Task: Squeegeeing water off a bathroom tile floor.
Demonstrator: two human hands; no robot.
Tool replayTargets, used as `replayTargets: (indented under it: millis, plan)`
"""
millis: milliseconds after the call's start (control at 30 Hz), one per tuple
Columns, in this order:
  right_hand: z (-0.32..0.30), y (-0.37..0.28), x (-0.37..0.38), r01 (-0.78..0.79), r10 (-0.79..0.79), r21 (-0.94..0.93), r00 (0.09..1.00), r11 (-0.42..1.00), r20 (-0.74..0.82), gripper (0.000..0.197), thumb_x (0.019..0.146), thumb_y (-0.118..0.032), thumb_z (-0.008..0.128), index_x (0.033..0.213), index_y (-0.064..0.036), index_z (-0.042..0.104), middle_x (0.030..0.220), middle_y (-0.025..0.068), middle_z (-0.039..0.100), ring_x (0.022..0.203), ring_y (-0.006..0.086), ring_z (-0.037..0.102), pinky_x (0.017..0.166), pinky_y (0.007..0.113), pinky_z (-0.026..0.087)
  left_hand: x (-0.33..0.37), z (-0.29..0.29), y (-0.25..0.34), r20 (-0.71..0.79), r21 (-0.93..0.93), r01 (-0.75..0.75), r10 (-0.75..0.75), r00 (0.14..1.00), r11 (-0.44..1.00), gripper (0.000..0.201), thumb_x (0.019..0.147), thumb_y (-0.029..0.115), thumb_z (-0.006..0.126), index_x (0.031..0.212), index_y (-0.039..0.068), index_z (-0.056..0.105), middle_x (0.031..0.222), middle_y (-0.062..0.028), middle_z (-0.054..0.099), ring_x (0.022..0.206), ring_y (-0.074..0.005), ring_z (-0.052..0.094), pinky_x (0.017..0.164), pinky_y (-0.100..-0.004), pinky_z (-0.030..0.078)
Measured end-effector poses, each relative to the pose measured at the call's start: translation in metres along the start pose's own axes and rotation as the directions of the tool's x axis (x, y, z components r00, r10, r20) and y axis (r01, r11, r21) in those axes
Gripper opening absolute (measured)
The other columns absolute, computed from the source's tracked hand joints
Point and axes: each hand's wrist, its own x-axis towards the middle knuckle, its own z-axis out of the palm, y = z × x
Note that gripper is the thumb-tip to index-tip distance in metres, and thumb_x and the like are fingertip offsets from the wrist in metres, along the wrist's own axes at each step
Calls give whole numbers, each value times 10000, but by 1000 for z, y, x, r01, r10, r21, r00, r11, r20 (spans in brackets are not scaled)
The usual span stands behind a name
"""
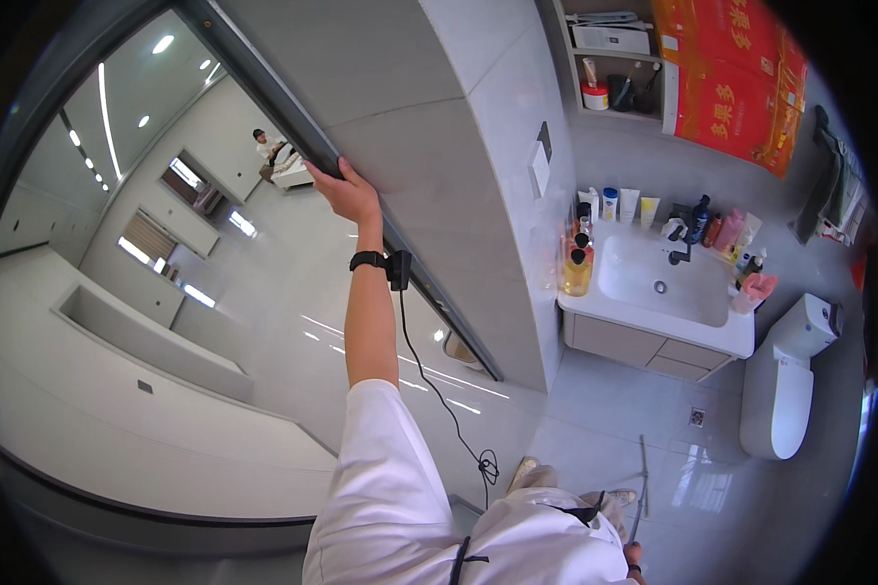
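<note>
My left hand (349, 195) is raised against the dark door frame (293, 127), with the fingers over its edge toward the room beyond and the thumb on the wall side. A black strap with a small black device (396, 270) sits on that wrist, and a black cable (429, 370) hangs from it. At the bottom edge, my right hand (634, 556) is partly cut off and closed round the handle of a thin grey T-shaped squeegee (639, 507). The squeegee's long narrow head (644, 458) is low over the tiled floor, near my feet.
A white washbasin (654, 283) with bottles round its rim stands on a cabinet (644, 343) at right. Beyond it is a white toilet (778, 400). A floor drain (697, 417) lies between. Through the doorway, a person (271, 146) sits on a bed (300, 174).
</note>
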Motion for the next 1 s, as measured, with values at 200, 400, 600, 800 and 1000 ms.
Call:
replayTargets:
  millis: [200,400,600,800,1000]
  plan:
    - [11,-11,23,77,-81,70,994,995,67,406,681,-62,532,1051,100,578,919,261,637,829,383,617,749,415,480,10,-6,-15,-51,43,-73,75,996,996,609,920,291,507,1405,56,224,1183,-206,473,1043,-379,524,822,-437,460]
    - [56,13,38,82,-81,28,996,996,-19,403,727,-112,567,1072,96,548,985,268,608,938,408,575,844,430,454,5,10,-18,-19,-22,-46,46,999,999,613,911,284,521,1395,33,239,1178,-209,477,1037,-376,522,810,-435,465]
    - [50,-76,-1,-119,117,84,993,989,29,290,715,-108,583,919,96,550,834,254,619,726,368,616,642,442,487,12,-3,-25,-48,-14,-65,64,997,998,603,919,305,507,1386,16,260,1144,-191,488,1037,-352,531,811,-420,470]
    - [52,-107,-21,-239,236,288,971,927,46,187,738,-61,538,885,49,499,700,184,562,495,277,538,452,407,429,17,-5,-17,46,-87,8,-4,999,996,607,920,302,509,1394,22,252,1140,-187,489,1011,-362,534,797,-426,472]
    - [92,-79,-20,-297,343,311,934,903,-102,178,803,-63,495,954,19,447,767,187,545,569,291,561,477,413,456,3,10,-15,-46,-77,-79,76,996,994,613,911,288,529,1388,13,258,1054,-183,494,932,-347,554,722,-418,487]
